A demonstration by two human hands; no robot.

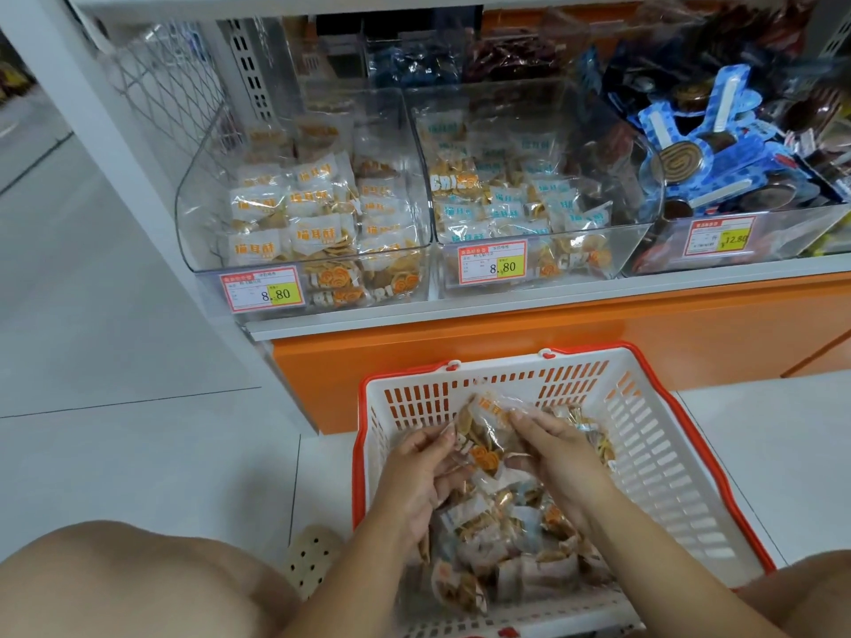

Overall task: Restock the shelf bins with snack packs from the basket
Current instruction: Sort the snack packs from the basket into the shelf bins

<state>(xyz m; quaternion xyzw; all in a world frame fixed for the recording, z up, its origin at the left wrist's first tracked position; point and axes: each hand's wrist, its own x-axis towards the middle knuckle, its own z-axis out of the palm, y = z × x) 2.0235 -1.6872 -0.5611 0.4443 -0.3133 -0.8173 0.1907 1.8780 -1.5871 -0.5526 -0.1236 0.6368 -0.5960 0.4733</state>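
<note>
Crouching at the bottom shelf, the person has both hands down inside the white shopping basket (667, 476), which sits on the floor tiles against the orange shelf base.

- Left hand (421, 472): fingers curled inward, gripping the left side of a clutch of snack packs (488, 446).
- Right hand (559, 451): fingers bent over the top and right side of the same clutch, thumb tucked underneath. The packs are pressed between the two hands, low in the basket, not lifted clear of the rim.
- Loose packs in the basket (515, 545): a heap covers the near half of the floor, with orange-printed wrappers and some paler ones mixed together.
- Left bin (198, 200): clear plastic, holding orange-lettered packs piled well up the walls, with room above.
- Middle bin (617, 250): teal-lettered packs, a lower pile, more room.
- Right bin (783, 255): blue packs of swirl biscuits, heaped high. Nothing like them shows in the basket.
- Price tags (262, 290) are clipped to each bin front.

Judgement: restocking is partway. Both cracker bins already carry stock, yet a good share of packs remains in the basket, so several more handfuls look necessary. This handful reads as mostly orange print, so it likely belongs in the left bin. Sorting by print colour is left to do.
</note>
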